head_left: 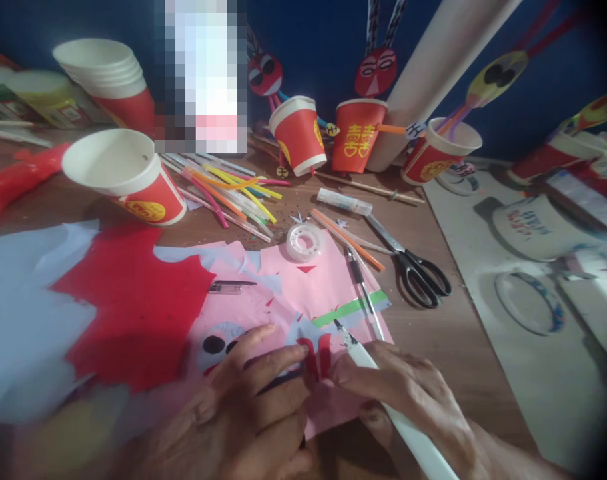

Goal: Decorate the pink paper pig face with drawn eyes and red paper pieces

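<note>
My right hand (413, 393) is closed around a long white tool (408, 427) with a metal and dark tip, pointing up and left over the papers. My left hand (253, 407) lies with its fingers spread on pink paper (303, 287). Two narrow red paper pieces (325, 355) are between the two hands, close to the left fingertips. A pale cutout with black round spots (214, 345) lies partly under the left fingers. Above the hands, a tape roll (304, 243), a black-capped pen (366, 290) and a green strip (348, 310) rest on the paper.
Black-handled scissors (418, 270) and a glue stick (344, 201) lie at centre right. Red paper (138, 313) covers the left. Behind are colourful straws (233, 193), a large paper cup (128, 173), stacked cups (108, 80) and cup figures with paper faces (360, 133).
</note>
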Available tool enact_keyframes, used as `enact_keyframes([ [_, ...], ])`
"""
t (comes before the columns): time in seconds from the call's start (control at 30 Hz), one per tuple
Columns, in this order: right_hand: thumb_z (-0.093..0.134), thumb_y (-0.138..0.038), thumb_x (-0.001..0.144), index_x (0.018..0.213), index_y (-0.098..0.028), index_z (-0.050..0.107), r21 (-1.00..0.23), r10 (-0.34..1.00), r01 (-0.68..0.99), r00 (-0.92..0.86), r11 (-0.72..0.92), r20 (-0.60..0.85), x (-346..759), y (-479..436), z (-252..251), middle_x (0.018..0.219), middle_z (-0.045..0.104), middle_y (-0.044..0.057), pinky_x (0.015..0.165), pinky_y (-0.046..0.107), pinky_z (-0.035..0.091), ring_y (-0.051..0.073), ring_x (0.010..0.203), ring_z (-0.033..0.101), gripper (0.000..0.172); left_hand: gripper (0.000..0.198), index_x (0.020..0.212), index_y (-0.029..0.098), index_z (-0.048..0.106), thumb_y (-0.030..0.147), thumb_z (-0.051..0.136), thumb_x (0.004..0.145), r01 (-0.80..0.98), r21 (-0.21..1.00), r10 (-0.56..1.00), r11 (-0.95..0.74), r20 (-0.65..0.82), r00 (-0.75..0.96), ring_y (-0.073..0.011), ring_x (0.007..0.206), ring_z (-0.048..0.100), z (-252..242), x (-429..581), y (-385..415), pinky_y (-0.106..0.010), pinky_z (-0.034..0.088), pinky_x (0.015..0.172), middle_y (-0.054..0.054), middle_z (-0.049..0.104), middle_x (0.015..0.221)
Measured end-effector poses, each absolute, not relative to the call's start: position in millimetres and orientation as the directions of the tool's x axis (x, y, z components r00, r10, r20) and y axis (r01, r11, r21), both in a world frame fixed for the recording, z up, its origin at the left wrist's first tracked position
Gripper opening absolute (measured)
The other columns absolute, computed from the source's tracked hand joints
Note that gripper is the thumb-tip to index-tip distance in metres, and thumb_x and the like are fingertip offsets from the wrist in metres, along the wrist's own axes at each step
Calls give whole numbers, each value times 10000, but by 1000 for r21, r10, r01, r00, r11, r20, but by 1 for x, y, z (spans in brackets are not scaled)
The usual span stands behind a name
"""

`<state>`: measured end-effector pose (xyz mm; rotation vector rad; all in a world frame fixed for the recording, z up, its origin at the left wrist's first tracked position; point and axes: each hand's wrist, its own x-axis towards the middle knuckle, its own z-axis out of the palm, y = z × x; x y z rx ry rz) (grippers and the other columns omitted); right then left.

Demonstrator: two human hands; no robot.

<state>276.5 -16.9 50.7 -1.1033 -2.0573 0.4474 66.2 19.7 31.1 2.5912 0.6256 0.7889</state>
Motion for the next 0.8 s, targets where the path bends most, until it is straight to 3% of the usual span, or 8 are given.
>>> enact_keyframes([
  [0.13,460,-162,904,987,-146,596,-497,777,599,-439,628,451,278,-15,50,781,665,48,768,306,506,150,770,637,161,101,818,240,629,335,596,828,303,447,484,-841,376,790,-181,1078,592,40,64,22,-425,232,1116,62,724,887],
  [0.23,467,-163,914,959,-159,623,-405,752,637,-503,656,426,279,-13,56,848,704,44,902,343,430,165,924,628,162,108,827,240,633,342,645,796,302,466,491,-832,365,791,-177,1089,587,43,63,23,-403,234,1123,60,726,873],
  [0.4,370,-167,966,955,-165,637,-389,735,624,-572,678,364,278,-11,62,840,711,35,927,373,337,185,1046,577,268,153,926,235,642,348,628,823,279,460,483,-843,420,768,-144,1112,575,43,62,26,-365,208,1143,62,726,963],
  [0.57,450,-156,934,899,-166,648,-379,755,656,-524,653,393,283,-11,60,688,674,7,898,353,341,174,966,597,201,118,881,245,628,343,643,816,283,452,457,-846,342,821,-108,1126,563,51,59,30,-309,202,1152,95,712,991],
  [0.67,490,-273,924,907,-164,645,-433,763,635,-457,640,458,286,-8,61,703,686,23,859,345,405,171,889,628,190,121,884,227,613,330,632,824,280,474,469,-835,346,813,-116,1154,541,51,57,29,-327,207,1154,76,711,969],
  [0.8,348,-411,961,986,-172,639,-617,826,549,-391,564,406,289,-5,70,800,718,58,813,340,497,186,864,668,377,128,978,218,600,245,569,857,282,453,429,-846,263,864,-150,1212,497,46,52,29,-409,186,1156,38,686,1054],
])
